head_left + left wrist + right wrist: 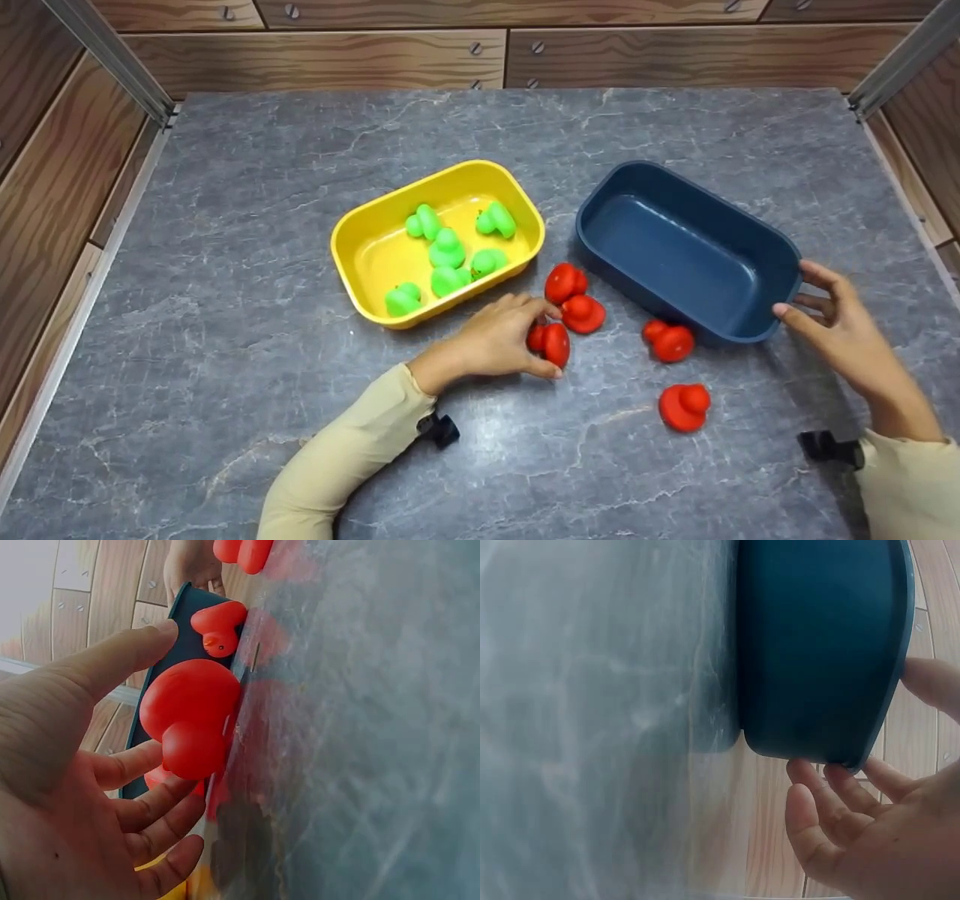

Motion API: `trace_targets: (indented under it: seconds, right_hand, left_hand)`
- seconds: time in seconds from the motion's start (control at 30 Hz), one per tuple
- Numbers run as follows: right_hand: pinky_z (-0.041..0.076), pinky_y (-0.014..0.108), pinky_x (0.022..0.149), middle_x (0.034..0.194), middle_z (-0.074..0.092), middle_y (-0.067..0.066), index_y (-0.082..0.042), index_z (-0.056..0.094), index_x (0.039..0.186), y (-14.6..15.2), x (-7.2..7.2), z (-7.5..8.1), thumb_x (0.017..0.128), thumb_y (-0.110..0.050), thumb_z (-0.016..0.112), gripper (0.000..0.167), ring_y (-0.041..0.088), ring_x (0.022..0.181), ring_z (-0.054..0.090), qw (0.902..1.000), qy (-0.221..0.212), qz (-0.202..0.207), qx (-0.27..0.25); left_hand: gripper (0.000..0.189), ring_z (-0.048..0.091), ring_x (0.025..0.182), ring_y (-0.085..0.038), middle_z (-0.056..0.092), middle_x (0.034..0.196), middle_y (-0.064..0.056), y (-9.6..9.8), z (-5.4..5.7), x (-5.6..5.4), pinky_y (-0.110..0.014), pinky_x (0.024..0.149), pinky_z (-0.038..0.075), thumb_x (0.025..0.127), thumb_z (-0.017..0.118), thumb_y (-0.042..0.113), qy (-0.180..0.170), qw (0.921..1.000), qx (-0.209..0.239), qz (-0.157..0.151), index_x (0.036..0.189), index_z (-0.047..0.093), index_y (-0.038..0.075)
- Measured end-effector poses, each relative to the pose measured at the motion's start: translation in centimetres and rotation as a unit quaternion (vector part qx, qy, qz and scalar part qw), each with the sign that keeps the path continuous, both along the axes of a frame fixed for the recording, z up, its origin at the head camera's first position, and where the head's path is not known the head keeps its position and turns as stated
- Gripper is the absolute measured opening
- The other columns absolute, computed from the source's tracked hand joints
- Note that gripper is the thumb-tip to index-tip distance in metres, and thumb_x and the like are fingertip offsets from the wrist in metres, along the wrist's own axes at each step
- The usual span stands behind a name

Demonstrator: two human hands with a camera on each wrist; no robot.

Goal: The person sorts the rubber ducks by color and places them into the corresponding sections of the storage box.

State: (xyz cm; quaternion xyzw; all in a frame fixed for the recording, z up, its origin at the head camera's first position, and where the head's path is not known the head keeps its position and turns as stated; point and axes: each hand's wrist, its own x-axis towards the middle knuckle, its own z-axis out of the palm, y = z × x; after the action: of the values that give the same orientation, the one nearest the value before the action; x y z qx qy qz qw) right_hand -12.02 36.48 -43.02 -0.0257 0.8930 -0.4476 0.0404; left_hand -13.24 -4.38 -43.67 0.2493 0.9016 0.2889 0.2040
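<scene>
My left hand [502, 337] reaches round a red rubber duck [556, 346] on the table. In the left wrist view its fingertips are at the head of the duck [191, 705], while the thumb stands apart from it. Two more red ducks [583, 314] lie just beyond those fingers. At the right, my right hand [847, 322] holds the near right corner of a dark blue bin [686, 262]. Its thumb is at the rim, and its fingers lie against the outer wall of the bin [817, 652] in the right wrist view. Nothing lies inside this bin.
A yellow bin [364, 274] at centre left holds several green rubber ducks [448, 250]. One red duck [673, 343] lies against the blue bin's near side, and another red duck [684, 407] sits nearer me. Wood-patterned walls [337, 60] border the grey marbled table [225, 225].
</scene>
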Motion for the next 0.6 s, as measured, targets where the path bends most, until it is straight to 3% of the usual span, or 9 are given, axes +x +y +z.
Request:
trace_targets:
  seconds: [0.13,0.33,0.6]
  right_hand:
    - [0.042,0.001,0.077,0.144,0.018,0.024,-0.009,0.012,0.154,0.13,0.02,-0.06,0.098,-0.015,0.055,0.071,-0.016,0.103,0.040,0.9999,-0.014,0.001,0.004]
    - [0.041,0.002,0.077,0.149,0.014,0.022,-0.015,0.010,0.155,0.37,0.09,-0.03,0.099,-0.017,0.054,0.072,-0.017,0.104,0.039,0.9995,-0.030,0.004,0.000]
    - [0.042,0.003,0.075,0.145,0.017,0.024,-0.014,0.008,0.155,0.34,0.06,0.08,0.099,-0.017,0.053,0.072,-0.020,0.100,0.044,0.9993,-0.036,0.005,0.000]
  left_hand:
    - [0.072,0.047,0.114,-0.018,0.055,0.124,0.000,0.08,-0.15,0.03,-0.036,0.102,0.040,0.069,0.083,0.047,-0.003,1.0000,-0.008,0.000,0.129,0.053,0.021]
    - [0.067,0.049,0.112,-0.020,0.057,0.121,-0.002,0.18,-0.41,0.07,-0.035,0.100,0.040,0.070,0.083,0.044,0.009,0.9999,-0.010,-0.004,0.126,0.055,0.020]
    - [0.057,0.049,0.111,-0.020,0.058,0.117,-0.002,0.25,-0.61,0.08,-0.035,0.100,0.040,0.074,0.081,0.039,0.015,0.9999,-0.007,-0.001,0.122,0.056,0.020]
